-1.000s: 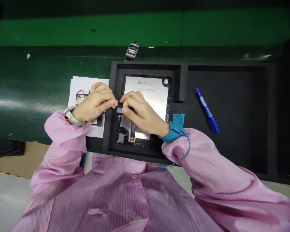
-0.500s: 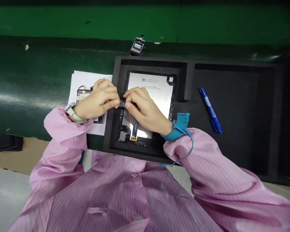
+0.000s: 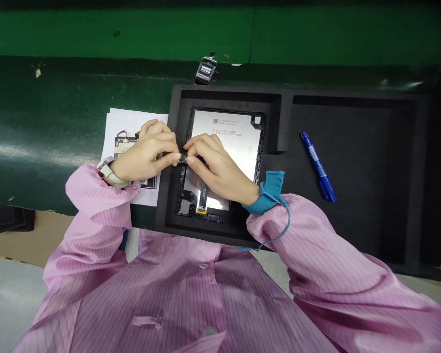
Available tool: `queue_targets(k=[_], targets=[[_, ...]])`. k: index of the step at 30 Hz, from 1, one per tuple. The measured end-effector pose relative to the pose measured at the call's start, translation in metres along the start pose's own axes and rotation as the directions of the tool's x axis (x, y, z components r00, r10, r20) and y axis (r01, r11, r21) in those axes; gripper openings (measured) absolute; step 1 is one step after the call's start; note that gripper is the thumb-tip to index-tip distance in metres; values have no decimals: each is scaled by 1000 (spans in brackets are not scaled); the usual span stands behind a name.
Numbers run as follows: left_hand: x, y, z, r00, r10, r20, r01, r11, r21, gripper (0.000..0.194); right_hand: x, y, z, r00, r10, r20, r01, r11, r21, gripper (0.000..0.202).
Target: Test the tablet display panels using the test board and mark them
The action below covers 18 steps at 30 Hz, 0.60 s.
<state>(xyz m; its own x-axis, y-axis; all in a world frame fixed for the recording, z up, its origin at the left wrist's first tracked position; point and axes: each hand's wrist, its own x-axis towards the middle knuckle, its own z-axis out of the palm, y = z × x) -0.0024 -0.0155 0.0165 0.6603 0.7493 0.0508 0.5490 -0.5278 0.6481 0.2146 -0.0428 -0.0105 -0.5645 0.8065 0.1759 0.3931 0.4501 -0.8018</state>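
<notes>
A flat silver panel in a black frame (image 3: pixel 242 152) lies in the left recess of a black foam tray (image 3: pixel 165 196). A small dark connector end of a flex cable (image 3: pixel 183 159) is pinched between my two hands over the panel's left edge. My left hand (image 3: pixel 147 152) holds its left end between thumb and fingertip. On the other side, my right hand (image 3: pixel 222 169) grips the connector with thumb and finger. The cable's dark lower part (image 3: pixel 203 195) runs down to a yellow strip near the frame's bottom.
Left of the tray, white paper sheets (image 3: pixel 112 122) lie under a circuit board (image 3: pixel 121 147) with a red wire, partly hidden by my left hand. A blue marker (image 3: pixel 318 166) rests in the tray's right recess. Behind the tray stands a metal counter (image 3: pixel 206 69).
The whole view has shifted slightly, so things appear a little further left. Both hands keep their pinch at the connector, and its visible part looks slightly shorter between the fingertips.
</notes>
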Motion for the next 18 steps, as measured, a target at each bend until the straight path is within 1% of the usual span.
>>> queue_targets(k=[3, 8, 13, 18], targets=[[0, 0, -1, 1000, -18, 16, 18, 1000, -20, 51, 0, 0, -1, 1000, 2, 18, -2, 1000, 8, 23], [-2, -1, -1, 998, -58, -30, 57, 998, -28, 45, -1, 0, -2, 1000, -7, 15, 6, 1000, 10, 26], [-4, 0, 1, 996, -75, -48, 75, 997, -9, 32, -1, 0, 0, 1000, -23, 10, 23, 1000, 7, 23], [-1, 2, 5, 992, -86, -97, 92, 994, 65, 25, -1, -2, 3, 1000, -18, 17, 18, 1000, 14, 24]])
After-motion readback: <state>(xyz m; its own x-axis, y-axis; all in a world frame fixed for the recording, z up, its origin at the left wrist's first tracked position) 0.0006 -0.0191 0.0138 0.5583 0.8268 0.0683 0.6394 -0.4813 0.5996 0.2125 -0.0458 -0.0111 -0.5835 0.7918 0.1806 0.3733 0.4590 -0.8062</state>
